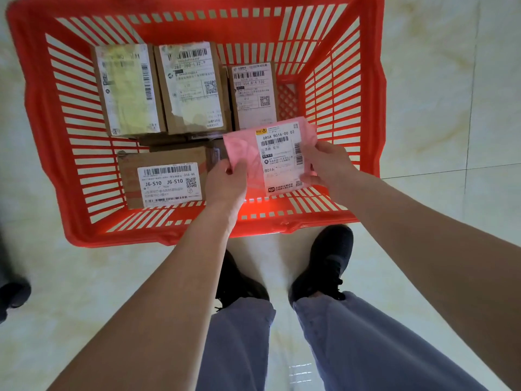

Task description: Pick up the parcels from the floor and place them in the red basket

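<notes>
Late stage, by the look of it: four cardboard boxes (166, 176) already lie in the red basket (42, 114), three across the upper middle of the frame, one lower left. One pink mailer (270, 153) is pinched by left hand (225, 179) and right hand (327, 165) over the basket's lower right (not yet released). No parcels visible on the floor (437, 108).

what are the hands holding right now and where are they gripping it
Both hands hold the pink parcel over the red basket: left hand pinches its lower left edge, right hand its right edge.
</notes>
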